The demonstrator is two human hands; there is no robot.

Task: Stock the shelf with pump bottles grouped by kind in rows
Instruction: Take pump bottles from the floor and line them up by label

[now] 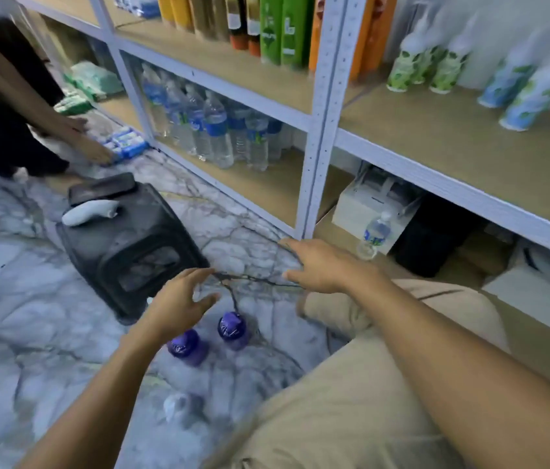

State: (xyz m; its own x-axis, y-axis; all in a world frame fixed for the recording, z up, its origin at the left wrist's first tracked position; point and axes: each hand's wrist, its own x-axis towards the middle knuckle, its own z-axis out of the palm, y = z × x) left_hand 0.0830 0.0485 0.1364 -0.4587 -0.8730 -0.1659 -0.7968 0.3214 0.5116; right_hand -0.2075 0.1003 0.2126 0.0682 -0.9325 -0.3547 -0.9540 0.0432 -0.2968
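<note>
The left hand (179, 301) hangs empty with fingers spread, just above two purple bottles (233, 330) that stand on the floor (30, 316); it touches neither. Beside it the right hand (321, 265), also empty with fingers straight, is held out near the foot of a post (317, 147). Up and to the right of that hand, the shelf (453, 147) holds a row of green bottles (442, 72) and a row of blue bottles (517, 96), with bare board in front. The step appears to be picking up the purple pair. Next, each hand would need to close round a bottle and lift it to the shelf.
</note>
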